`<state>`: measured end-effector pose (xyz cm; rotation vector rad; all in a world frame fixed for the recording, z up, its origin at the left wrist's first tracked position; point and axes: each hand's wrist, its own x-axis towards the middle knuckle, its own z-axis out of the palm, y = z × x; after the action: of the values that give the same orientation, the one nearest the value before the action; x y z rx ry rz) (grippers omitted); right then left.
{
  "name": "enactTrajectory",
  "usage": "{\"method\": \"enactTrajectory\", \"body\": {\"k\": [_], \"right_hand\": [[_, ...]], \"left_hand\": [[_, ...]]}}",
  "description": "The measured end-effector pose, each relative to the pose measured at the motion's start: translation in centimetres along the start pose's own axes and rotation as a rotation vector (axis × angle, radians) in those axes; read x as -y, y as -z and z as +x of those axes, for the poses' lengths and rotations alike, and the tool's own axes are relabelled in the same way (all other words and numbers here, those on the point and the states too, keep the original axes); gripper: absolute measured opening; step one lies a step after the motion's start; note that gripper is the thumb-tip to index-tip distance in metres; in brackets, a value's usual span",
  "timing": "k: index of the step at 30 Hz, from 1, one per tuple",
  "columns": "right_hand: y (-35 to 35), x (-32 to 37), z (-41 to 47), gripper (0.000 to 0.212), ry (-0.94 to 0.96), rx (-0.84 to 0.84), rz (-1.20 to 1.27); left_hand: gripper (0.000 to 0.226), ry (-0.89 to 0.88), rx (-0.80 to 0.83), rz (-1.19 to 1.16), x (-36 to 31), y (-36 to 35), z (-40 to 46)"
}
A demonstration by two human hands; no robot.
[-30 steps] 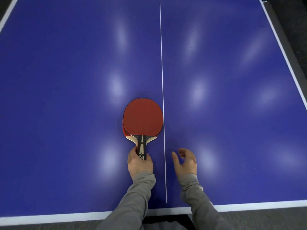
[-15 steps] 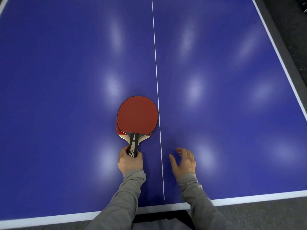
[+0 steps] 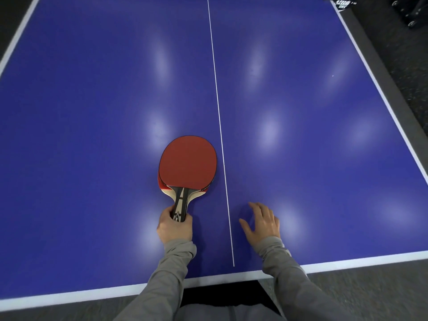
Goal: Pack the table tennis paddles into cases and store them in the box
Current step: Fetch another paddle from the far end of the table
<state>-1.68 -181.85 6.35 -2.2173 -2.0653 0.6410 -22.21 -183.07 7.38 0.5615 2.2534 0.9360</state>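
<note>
- I see a large blue table-tennis table (image 3: 92, 112) with white edge stripes and a thin white centre line (image 3: 217, 112) running from its far edge toward its near edge.
- Left of that centre line, close to the near edge, lie two red-rubbered wooden table tennis paddles (image 3: 188, 162), stacked one on the other; the lower one shows only as a red and pale wooden sliver along the left and bottom of the upper blade.
- The blades point toward the far edge; the dark-striped handle (image 3: 181, 205) points back at me.
- My left hand (image 3: 174, 227), in a grey sleeve (image 3: 162, 286), grips the butt of that handle, fingers and thumb curled round it on either side.
- Whether the blades rest flat on the table or are slightly raised, I cannot tell.
- Just right of the centre line, my right hand (image 3: 262, 223) is over the blue surface near the near edge, fingers loosely spread and relaxed, holding nothing; I cannot tell whether the fingertips touch the table.
- It is apart from the paddles, with the line between them.
- At the far right corner a dark printed item (image 3: 342, 3) sits partly out of view; past the right edge is dark floor (image 3: 405, 77).
</note>
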Motion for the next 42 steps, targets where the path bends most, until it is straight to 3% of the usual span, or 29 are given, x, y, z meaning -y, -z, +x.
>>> {"method": "enactTrajectory", "body": {"k": [18,26,35,42], "right_hand": [[0.7,-7.9,-7.2,0.064,-0.052,0.049,-0.092],[3.0,-20.0,-15.2,0.064,-0.153,0.061,-0.112],[4.7,-36.8,-28.4,0.062,-0.426,0.067,-0.068],[3.8,-44.0,-35.1,0.061,-0.618,0.076,0.051]], "left_hand": [[0.031,-0.192,0.197,0.129,-0.1,-0.7,-8.1],[0.028,-0.334,0.281,0.128,-0.8,-6.9,-20.2],[0.027,-0.418,0.463,0.121,1.5,-14.6,-37.4],[0.026,-0.525,0.62,0.236,2.5,-19.1,-46.7]]}}
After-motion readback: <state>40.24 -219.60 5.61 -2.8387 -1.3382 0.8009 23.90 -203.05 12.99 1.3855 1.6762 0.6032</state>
